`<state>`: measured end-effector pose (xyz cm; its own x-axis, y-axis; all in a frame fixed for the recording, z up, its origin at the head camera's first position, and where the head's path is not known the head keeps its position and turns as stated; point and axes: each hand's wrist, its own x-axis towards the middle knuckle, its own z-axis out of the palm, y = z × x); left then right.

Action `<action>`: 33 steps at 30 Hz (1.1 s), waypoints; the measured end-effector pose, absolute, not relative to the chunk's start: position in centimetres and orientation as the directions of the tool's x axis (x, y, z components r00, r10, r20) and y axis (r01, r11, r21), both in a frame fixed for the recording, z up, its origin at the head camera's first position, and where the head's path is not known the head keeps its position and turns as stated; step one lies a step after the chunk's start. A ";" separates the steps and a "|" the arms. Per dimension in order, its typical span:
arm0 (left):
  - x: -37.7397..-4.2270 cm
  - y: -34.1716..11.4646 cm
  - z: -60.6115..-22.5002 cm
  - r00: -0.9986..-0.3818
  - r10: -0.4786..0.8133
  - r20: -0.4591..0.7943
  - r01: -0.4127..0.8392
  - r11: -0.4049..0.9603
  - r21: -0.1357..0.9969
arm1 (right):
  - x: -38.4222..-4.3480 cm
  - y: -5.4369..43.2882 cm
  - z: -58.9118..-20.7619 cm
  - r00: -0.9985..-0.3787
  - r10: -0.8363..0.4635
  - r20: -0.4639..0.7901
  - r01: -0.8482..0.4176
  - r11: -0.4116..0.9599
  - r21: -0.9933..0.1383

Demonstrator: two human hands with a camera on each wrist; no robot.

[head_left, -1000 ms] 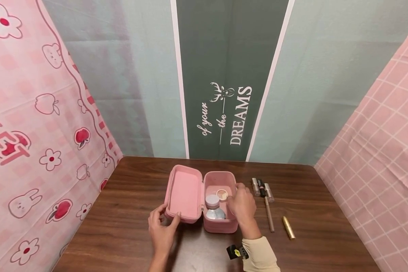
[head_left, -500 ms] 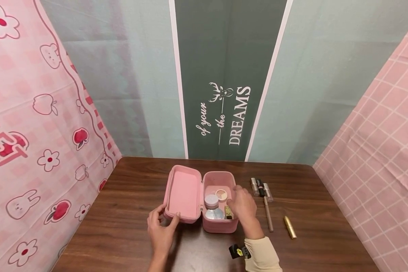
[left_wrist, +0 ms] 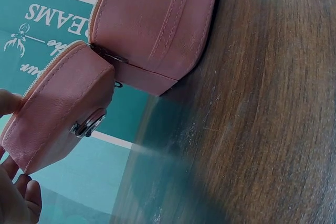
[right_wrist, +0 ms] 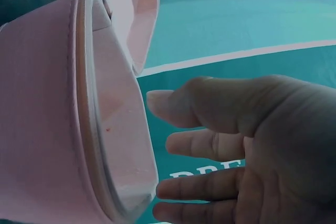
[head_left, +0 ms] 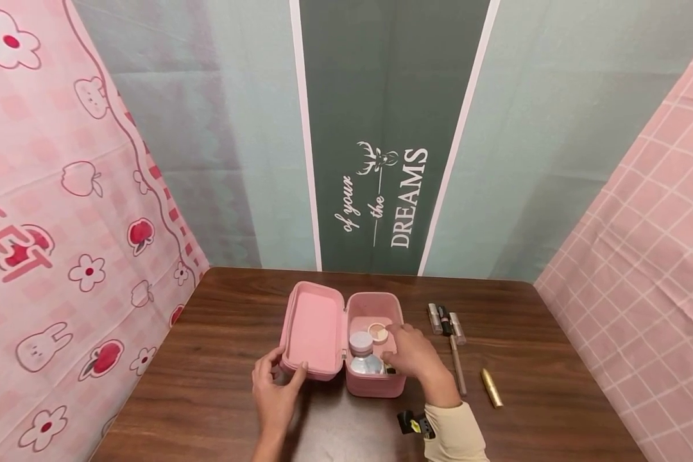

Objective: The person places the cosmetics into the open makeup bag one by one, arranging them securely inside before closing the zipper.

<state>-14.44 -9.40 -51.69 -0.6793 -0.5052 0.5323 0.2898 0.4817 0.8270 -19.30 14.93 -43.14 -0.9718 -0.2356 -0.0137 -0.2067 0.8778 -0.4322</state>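
Note:
A pink case [head_left: 375, 386] stands unzipped on the table, its lid [head_left: 314, 330] folded out to the left. My left hand [head_left: 276, 385] grips the lid's near corner, thumb on the rim and fingers beneath. My right hand [head_left: 412, 353] reaches over the case's right rim. In the right wrist view its thumb and fingers [right_wrist: 199, 187] are extended, with nothing between them. Inside the case are a clear bottle with a pale pink cap [head_left: 360, 341] and a round compact [head_left: 378, 332]. A small dark-and-yellow item [head_left: 390, 369] by the bottle is mostly hidden by my right hand.
Right of the case lie several cosmetic tubes, among them a silver-and-clear one [head_left: 434, 318] and a black one [head_left: 444, 319]. A brown pencil [head_left: 458, 366] and a gold lipstick tube [head_left: 491, 387] lie closer. Fabric hangings [head_left: 641, 256] border the wooden table [head_left: 219, 385].
The small dark-and-yellow item came into view in the case's near right corner, then my right hand largely covered it. My right wrist shifted slightly rightward; the left hand kept its grip.

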 end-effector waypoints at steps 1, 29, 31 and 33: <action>-14.4 -9.4 -51.7 -0.682 -0.504 0.529 0.288 0.480 0.829 | -19.2 15.1 -43.2 -0.972 -0.236 -0.013 -0.207 0.877 -0.434; -14.2 -9.5 -51.6 -0.693 -0.499 0.520 0.269 0.491 0.829 | -17.3 23.0 -47.4 -0.983 -0.153 0.100 -0.182 0.868 -0.461; -14.2 -9.5 -51.5 -0.694 -0.499 0.519 0.269 0.489 0.830 | -17.2 23.4 -47.9 -0.986 -0.129 0.110 -0.166 0.869 -0.467; -14.3 -9.4 -51.5 -0.695 -0.499 0.518 0.267 0.491 0.830 | -17.1 23.8 -48.4 -0.986 -0.105 0.126 -0.153 0.867 -0.475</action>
<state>-14.26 -9.43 -51.49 -0.6950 -0.4985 0.5181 0.2666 0.4906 0.8296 -17.08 23.83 -48.41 -0.9865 -0.1049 0.1258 -0.1527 0.8667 -0.4748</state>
